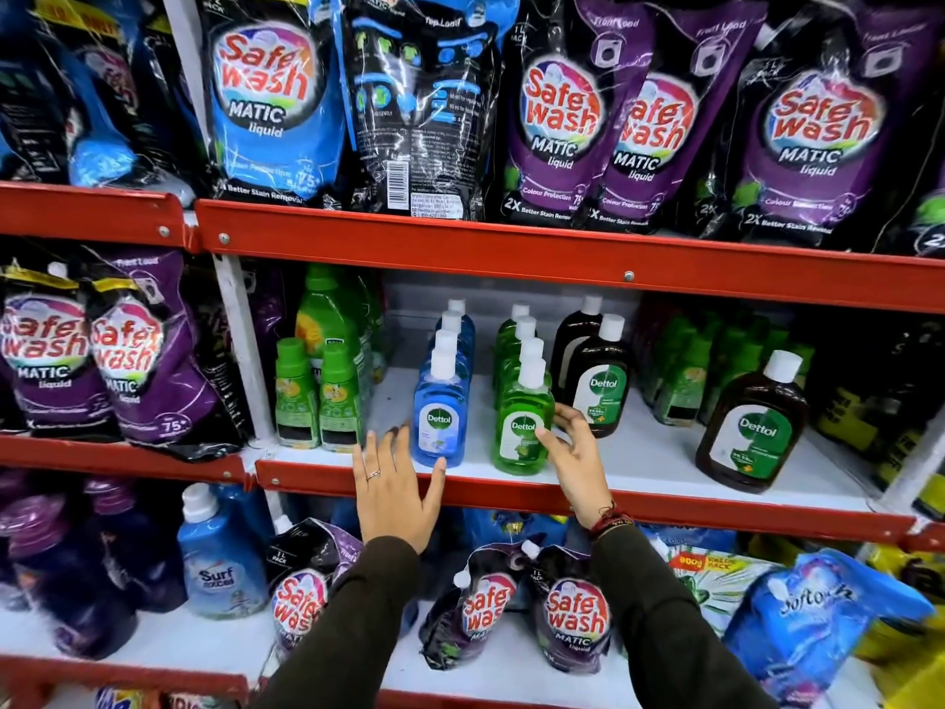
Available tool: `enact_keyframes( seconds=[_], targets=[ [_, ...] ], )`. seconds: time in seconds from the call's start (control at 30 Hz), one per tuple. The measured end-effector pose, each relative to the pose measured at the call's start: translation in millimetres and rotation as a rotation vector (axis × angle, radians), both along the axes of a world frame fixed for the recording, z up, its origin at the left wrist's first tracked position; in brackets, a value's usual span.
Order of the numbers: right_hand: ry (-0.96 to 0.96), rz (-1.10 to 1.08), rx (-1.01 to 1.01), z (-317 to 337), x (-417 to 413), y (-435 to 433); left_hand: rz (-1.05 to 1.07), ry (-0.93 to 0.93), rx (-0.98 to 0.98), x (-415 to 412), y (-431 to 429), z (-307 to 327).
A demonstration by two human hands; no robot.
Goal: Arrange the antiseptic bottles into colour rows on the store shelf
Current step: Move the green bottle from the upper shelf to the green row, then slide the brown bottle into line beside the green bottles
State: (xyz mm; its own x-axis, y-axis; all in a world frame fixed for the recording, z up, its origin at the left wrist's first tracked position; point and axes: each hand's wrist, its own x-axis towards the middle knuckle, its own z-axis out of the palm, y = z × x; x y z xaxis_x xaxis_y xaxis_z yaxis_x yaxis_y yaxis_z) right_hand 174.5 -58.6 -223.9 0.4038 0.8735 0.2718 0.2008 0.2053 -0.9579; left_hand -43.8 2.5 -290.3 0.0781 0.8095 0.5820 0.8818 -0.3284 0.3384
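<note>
On the middle shelf point(665, 463), four blue bottles point(439, 427) stood in a row just beyond the left hand point(394, 483), whose fingers were spread wide and held nothing; four green bottles point(521, 427) lined up at the right hand point(570, 452), its loosely parted fingers touching the front one; two brown bottles point(598, 386) stood past those fingertips; one larger brown bottle point(751, 432) stood well apart to the right.

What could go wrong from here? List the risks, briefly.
1. The right hand touches the front green Dettol bottle from the side; a push could tip it into the bottles lined close behind it.
2. The front blue Dettol bottle stands near the shelf's red front edge, by the open left hand; a knock might send it off.
3. One large brown Dettol bottle stands apart, out of the brown row.
</note>
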Motion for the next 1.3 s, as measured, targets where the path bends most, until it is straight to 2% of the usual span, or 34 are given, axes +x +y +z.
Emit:
enact_keyframes(
  seconds=[0.47,0.6,0.7,0.9,1.07,1.2,1.3],
  targets=[
    [-0.08,-0.019,0.009,1.7,3.3,-1.5,0.023,0.0,-0.036,0.4,-3.2,2.2],
    [-0.05,-0.067,0.045,-1.7,12.0,-10.9,0.019,-0.092,-0.024,3.8,-12.6,0.4],
    [-0.044,-0.157,0.087,-5.0,26.4,-23.8,-0.068,-0.132,0.041,12.0,-27.0,1.8],
    [0.03,-0.409,0.231,9.7,66.3,-50.0,-0.291,-0.038,0.105,52.1,-45.4,7.0],
    [-0.105,-0.676,0.322,20.7,113.7,-73.4,-0.309,0.022,0.073,74.1,-46.5,-1.6],
    [-0.165,-0.872,0.239,24.0,154.7,-85.8,-0.273,0.095,0.096,76.7,-45.5,-14.7],
    [-0.109,-0.872,0.051,28.7,176.0,-91.8,-0.261,0.083,0.153,77.6,-45.4,-15.8]
  ],
)
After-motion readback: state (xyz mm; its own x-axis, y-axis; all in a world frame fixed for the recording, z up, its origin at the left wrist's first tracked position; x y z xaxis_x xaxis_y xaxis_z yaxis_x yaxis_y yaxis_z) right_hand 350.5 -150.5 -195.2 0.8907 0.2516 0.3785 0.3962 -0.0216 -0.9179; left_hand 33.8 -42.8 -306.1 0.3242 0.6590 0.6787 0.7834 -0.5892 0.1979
